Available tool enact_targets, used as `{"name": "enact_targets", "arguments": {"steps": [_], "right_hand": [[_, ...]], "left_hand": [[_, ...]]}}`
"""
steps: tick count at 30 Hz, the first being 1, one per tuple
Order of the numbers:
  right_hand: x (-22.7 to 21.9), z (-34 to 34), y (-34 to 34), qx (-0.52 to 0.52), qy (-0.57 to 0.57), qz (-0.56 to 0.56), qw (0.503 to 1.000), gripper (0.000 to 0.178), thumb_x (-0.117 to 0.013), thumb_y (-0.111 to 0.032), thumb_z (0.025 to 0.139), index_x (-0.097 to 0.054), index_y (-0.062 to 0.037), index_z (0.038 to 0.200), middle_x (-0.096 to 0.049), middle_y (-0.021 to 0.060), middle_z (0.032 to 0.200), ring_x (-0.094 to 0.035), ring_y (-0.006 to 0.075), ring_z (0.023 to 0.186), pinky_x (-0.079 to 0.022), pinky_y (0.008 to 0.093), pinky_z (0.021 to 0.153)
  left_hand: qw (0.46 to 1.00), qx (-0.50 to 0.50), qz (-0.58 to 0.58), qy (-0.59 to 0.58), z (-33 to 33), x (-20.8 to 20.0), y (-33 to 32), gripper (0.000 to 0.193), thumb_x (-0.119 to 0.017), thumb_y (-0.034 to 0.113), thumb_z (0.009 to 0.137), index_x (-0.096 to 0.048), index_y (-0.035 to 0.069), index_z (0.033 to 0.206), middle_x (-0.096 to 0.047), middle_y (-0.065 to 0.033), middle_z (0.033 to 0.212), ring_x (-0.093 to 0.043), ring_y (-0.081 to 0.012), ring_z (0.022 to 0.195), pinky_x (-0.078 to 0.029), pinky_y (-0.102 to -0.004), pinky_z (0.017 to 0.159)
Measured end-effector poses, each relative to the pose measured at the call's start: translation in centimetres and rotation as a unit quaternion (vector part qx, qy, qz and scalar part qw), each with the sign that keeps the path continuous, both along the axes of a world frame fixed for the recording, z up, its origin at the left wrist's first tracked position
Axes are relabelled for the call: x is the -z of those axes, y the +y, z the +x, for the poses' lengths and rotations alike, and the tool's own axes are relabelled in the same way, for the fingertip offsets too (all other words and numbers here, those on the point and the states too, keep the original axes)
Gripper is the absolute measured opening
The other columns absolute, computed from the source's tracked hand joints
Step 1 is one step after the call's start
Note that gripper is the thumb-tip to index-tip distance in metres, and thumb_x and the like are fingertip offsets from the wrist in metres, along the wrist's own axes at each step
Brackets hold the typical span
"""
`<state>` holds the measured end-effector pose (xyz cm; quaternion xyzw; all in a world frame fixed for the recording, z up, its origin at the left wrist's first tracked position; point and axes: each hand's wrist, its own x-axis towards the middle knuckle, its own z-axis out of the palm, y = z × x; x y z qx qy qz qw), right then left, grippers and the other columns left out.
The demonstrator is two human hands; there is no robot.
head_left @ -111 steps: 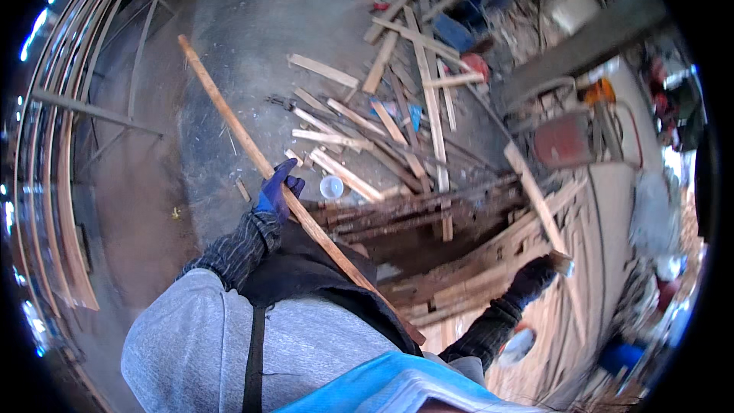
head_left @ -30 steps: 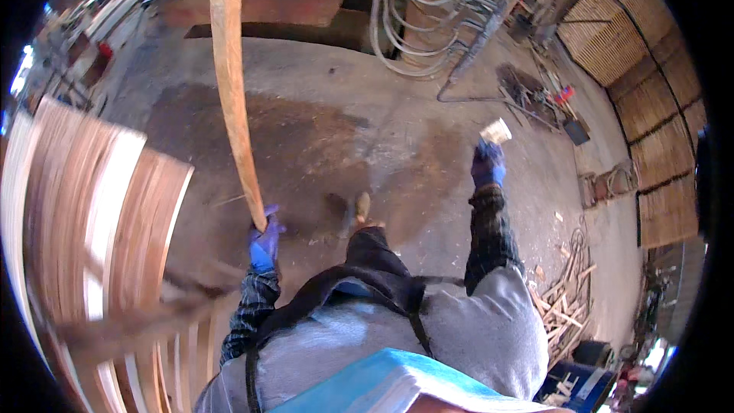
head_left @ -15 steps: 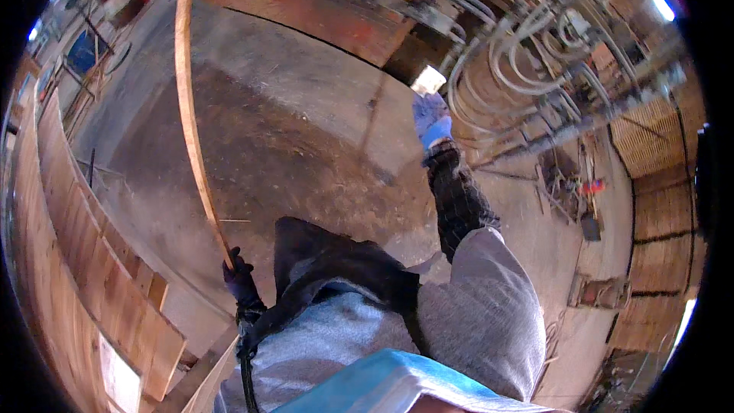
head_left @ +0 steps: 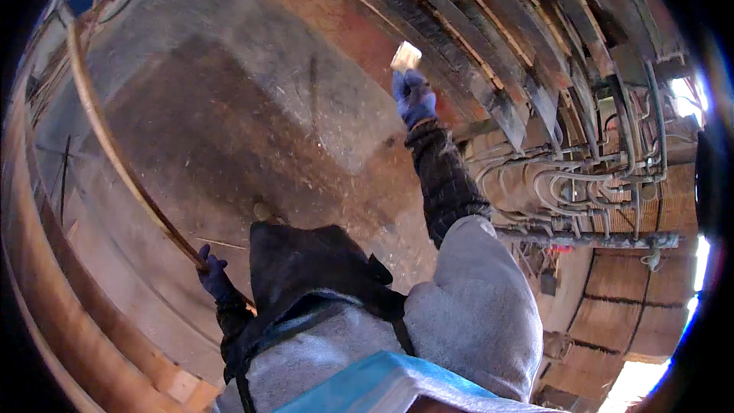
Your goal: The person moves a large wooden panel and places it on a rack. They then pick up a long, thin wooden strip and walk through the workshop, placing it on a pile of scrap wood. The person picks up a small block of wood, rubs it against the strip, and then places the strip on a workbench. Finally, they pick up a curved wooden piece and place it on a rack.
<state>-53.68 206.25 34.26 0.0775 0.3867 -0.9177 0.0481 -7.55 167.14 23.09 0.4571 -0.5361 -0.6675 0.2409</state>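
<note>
My left hand (head_left: 216,275), in a dark purple glove, grips a long, narrow wooden strip (head_left: 115,141) near its lower end. The strip runs up and away to the far left, its edges bent by the lens. On the right, my arm is stretched forward, and my gloved right hand (head_left: 415,99) is closed on a small pale block-like piece (head_left: 405,56). Its exact kind is not clear. That hand is over the edge of a reddish, worn panel (head_left: 344,27). A dark apron (head_left: 306,260) covers my front.
Dark metal bars with wooden strips between them (head_left: 474,15) form a rack at the far right. Curved hoses (head_left: 566,187) and a metal pipe (head_left: 589,240) sit below it. Long wooden boards (head_left: 84,321) lie along the left. The floor (head_left: 229,122) is stained and dusty.
My view has turned to the right, bringing the rack of bars closer. My right hand, with the pale piece, is now by the rack and panel. The strip in my left hand leans further left.
</note>
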Motion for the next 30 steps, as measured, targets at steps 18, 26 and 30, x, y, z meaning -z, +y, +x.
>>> {"name": "enact_targets", "arguments": {"steps": [18, 26, 30], "right_hand": [[-2.7, -25.6, 3.5, -0.034, 0.06, 0.946, 0.318, 0.038, -0.048, -0.014, 0.09, -0.044, -0.0013, 0.126, -0.051, 0.0108, 0.125, -0.05, 0.0201, 0.113, -0.043, 0.0288, 0.093], [1.3, -33.0, 17.3, -0.098, 0.223, 0.967, 0.069, 0.043, -0.037, -0.031, 0.093, -0.046, -0.0051, 0.127, -0.054, 0.0113, 0.123, -0.051, 0.0307, 0.111, -0.041, 0.0366, 0.096], [1.6, -33.0, 15.6, -0.076, 0.182, 0.974, 0.109, 0.047, -0.041, -0.037, 0.091, -0.047, -0.0076, 0.126, -0.053, 0.0135, 0.123, -0.05, 0.0319, 0.113, -0.041, 0.0371, 0.095]], "left_hand": [[0.964, 0.104, 0.108, -0.219, -7.9, 6.6, -4.0, 0.037, -0.055, 0.018, 0.085, -0.055, 0.003, 0.119, -0.053, -0.0026, 0.076, -0.051, -0.0114, 0.064, -0.045, -0.025, 0.064], [0.956, 0.115, 0.15, -0.223, -9.6, 7.1, -3.0, 0.033, -0.055, 0.013, 0.084, -0.057, 0.004, 0.116, -0.053, -0.002, 0.077, -0.053, -0.0126, 0.063, -0.046, -0.0261, 0.065], [0.957, 0.119, 0.144, -0.221, -10.1, 7.1, -3.1, 0.032, -0.055, 0.013, 0.084, -0.058, 0.005, 0.115, -0.053, -0.0021, 0.077, -0.054, -0.0127, 0.063, -0.047, -0.0261, 0.065]]}}
